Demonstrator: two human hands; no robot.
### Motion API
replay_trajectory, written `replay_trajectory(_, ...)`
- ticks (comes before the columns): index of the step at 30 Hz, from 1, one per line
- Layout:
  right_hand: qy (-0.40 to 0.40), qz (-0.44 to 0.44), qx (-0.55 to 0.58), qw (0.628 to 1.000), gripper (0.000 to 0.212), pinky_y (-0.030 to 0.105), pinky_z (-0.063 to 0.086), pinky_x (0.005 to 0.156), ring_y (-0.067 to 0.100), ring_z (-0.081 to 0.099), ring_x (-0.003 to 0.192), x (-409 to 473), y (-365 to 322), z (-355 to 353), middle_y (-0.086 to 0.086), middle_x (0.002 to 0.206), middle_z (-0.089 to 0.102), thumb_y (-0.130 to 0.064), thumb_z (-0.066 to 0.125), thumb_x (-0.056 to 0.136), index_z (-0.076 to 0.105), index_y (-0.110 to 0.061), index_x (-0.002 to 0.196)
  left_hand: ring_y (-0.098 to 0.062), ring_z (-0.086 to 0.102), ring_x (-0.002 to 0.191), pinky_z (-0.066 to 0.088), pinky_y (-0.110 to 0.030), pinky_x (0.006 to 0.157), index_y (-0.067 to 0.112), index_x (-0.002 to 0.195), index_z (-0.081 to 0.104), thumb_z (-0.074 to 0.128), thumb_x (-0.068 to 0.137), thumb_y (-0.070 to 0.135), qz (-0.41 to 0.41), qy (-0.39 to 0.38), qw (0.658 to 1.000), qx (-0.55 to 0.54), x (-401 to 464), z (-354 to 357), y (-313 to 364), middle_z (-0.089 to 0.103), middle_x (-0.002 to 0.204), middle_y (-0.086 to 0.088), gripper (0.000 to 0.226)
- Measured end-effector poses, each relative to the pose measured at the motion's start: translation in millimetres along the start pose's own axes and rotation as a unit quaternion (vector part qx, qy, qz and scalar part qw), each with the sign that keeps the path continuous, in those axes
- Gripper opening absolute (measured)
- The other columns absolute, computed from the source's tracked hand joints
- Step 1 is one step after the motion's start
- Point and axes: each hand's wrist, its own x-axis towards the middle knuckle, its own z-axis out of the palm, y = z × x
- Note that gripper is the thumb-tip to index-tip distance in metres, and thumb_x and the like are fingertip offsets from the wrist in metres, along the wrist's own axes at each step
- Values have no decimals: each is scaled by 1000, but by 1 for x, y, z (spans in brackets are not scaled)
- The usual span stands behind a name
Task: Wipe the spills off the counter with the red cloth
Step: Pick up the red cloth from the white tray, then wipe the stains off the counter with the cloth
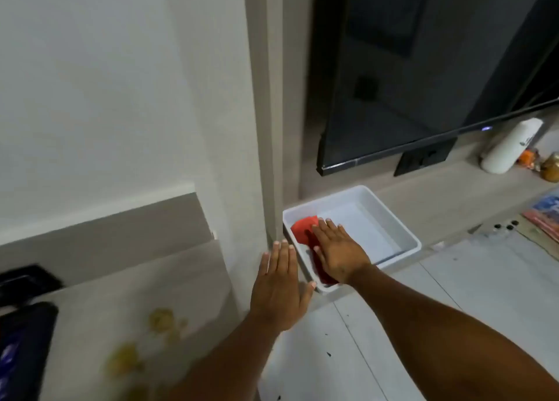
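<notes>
The red cloth lies in the left end of a white rectangular tub on a low ledge. My right hand rests flat on top of the cloth, fingers spread, covering most of it. My left hand hovers open, palm down, just left of the tub beside the wall corner, holding nothing. Yellowish spills mark the light counter at the lower left, with more blotches nearer to me.
A dark screen leans above the ledge with a black socket plate under it. A white bottle, small jars and packets sit at the right. A black object lies on the counter's left edge.
</notes>
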Motion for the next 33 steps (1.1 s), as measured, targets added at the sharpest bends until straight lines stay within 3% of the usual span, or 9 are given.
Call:
replay_trajectory(6, -80, -5, 10, 997, 70, 42, -9, 118, 31, -15, 150, 42, 19, 41, 7, 164, -16, -54, 31, 100, -3, -28, 156, -38, 35, 150, 33, -57, 119, 4, 157, 33, 8, 101, 71, -24, 11, 999, -32, 26, 24, 5, 38, 163, -19, 91)
replay_trajectory(9, -93, 2, 42, 995, 60, 47, -5, 119, 35, -16, 149, 50, 19, 47, 7, 164, -17, -43, 32, 104, 4, -32, 156, -36, 25, 154, 19, -53, 124, 6, 160, 26, 5, 100, 74, -13, 23, 1000, -16, 32, 33, -4, 28, 167, -16, 93)
replay_trajectory(12, -116, 37, 94, 988, 61, 49, 6, 121, 32, -8, 151, 49, 16, 37, -1, 165, -13, -31, 40, 105, 4, -38, 154, -37, 27, 153, 21, -54, 123, 6, 160, 27, 6, 100, 73, -15, 31, 999, -24, 30, 34, -7, 31, 166, -17, 92)
replay_trajectory(15, -90, 115, 266, 953, 59, 44, 17, 119, 32, 23, 147, 40, 5, 10, 1, 163, 20, -49, 38, 102, 16, -32, 154, -39, 32, 151, 28, -57, 121, 3, 158, 30, 5, 101, 71, -14, 32, 999, -8, 26, 25, -9, 34, 164, -20, 93)
replay_trajectory(18, -38, 165, 378, 910, 63, 45, 39, 106, 29, 56, 115, 22, -9, -16, 0, 131, 57, -63, 53, 89, 38, -33, 142, -37, 22, 155, 18, -53, 126, 2, 160, 23, -4, 98, 71, -24, 17, 1000, 5, 18, 7, -12, 24, 168, -20, 96)
replay_trajectory(21, -58, 88, 246, 963, 56, 45, 20, 120, 29, 24, 147, 4, -21, -33, -3, 161, 22, -45, 47, 100, 23, -39, 150, -39, 26, 154, 18, -52, 124, -1, 158, 28, 6, 103, 58, -27, 9, 999, 27, 2, -14, -16, 29, 165, -23, 84)
replay_trajectory(24, -42, 38, 151, 987, 67, 43, 13, 120, 26, 4, 152, -20, -43, -45, -7, 166, -3, -30, 49, 101, 9, -41, 153, -41, 40, 147, 31, -55, 119, -3, 151, 42, 26, 100, 47, -17, 21, 999, 42, -24, -31, -19, 43, 158, -25, 74)
replay_trajectory(30, -23, 45, 197, 979, 63, 44, 14, 122, 24, 9, 151, -98, -131, -12, -6, 166, 1, -31, 46, 102, 12, -37, 155, -38, 46, 144, 39, -55, 116, 1, 151, 44, 33, 96, 49, -37, 34, 999, 10, -124, -46, -23, 48, 156, -21, 74)
replay_trajectory(33, 2, 52, 265, 963, 57, 40, 19, 121, 24, 17, 150, -141, -174, 28, 0, 165, 13, -22, 46, 102, 23, -35, 153, -37, 39, 149, 30, -52, 120, 1, 153, 41, 43, 95, 45, -39, 42, 998, -17, -205, -39, -36, 42, 160, -20, 73)
